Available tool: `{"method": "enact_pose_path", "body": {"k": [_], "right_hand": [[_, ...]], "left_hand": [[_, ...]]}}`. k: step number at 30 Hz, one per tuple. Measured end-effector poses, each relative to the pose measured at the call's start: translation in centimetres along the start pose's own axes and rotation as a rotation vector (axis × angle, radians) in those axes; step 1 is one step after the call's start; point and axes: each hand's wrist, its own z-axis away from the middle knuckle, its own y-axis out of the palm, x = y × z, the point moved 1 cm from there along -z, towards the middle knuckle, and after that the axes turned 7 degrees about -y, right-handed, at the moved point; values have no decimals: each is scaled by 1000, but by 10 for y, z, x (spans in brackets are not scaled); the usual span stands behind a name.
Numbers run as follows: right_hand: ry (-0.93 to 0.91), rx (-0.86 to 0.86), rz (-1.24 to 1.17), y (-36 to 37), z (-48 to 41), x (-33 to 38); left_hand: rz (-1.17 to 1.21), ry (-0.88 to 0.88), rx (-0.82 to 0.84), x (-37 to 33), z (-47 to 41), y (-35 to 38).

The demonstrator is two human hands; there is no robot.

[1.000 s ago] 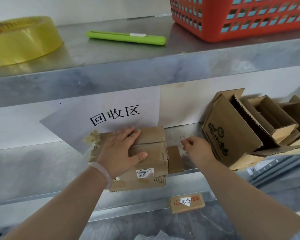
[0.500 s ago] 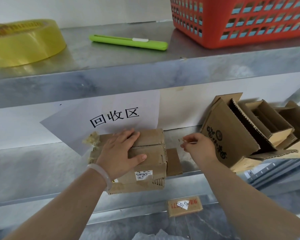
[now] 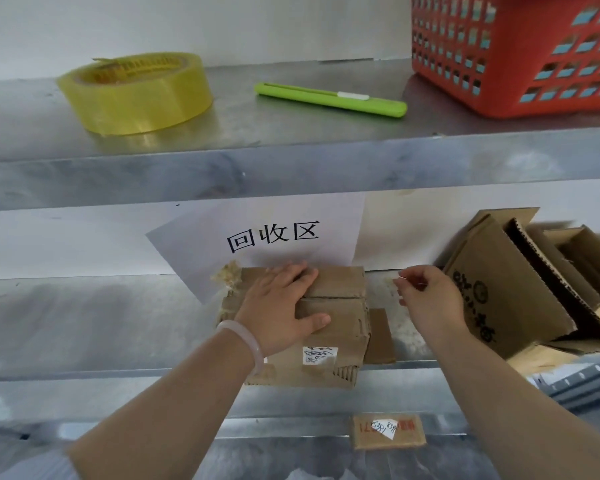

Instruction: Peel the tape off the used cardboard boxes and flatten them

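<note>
Hands split the work: left hand lies flat on the small brown cardboard box at the metal shelf's front edge; right hand pinches something thin, probably peeled tape. Flattening seemingly remains.

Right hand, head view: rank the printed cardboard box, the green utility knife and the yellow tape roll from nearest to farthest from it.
From the right hand:
1. Printed cardboard box, just to its right on the same shelf.
2. Green utility knife, on the shelf above, slightly left.
3. Yellow tape roll, upper shelf, far left.
</note>
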Motion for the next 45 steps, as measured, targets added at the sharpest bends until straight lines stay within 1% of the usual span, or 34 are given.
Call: {"method": "enact_pose_path", "body": {"k": [3,6,8,10,13,16,19,30,34,36,38,40,42,43,45], "right_hand": [[36,21,46,-1,-2,-2],[121,40,3,-3,-3,-6],[132,45,-18,-5,-2,-6],[100,51,-30,-5,1,-3],[2,96,-57,0,8,9],[-59,250,-128,11,21,29],[-118,374,-74,19,33,39],[50,222,-85,13,41,18],[38,247,-40,11,39,15],[9,244,-36,11,40,17],[-48,249,-47,11,42,22],[-130,284,6,10,44,28],[-240,303,104,11,43,31],[-306,304,148,12,42,31],[-433,306,225,14,41,34]], "left_hand": [[-2,1,1,0,-1,0],[-4,-2,-1,1,-1,2],[-4,-2,-2,2,-2,3],[1,0,-7,3,-3,4],[14,7,-26,4,-3,5],[63,23,-91,3,1,5],[74,53,-170,-1,8,5],[19,38,-246,0,16,8],[5,51,-260,-1,17,9],[12,59,-253,0,16,9],[68,76,-271,1,18,8],[115,100,-351,5,23,4],[149,105,-520,11,33,-1],[168,78,-614,16,38,-3],[177,-53,-748,28,46,-9]]}}
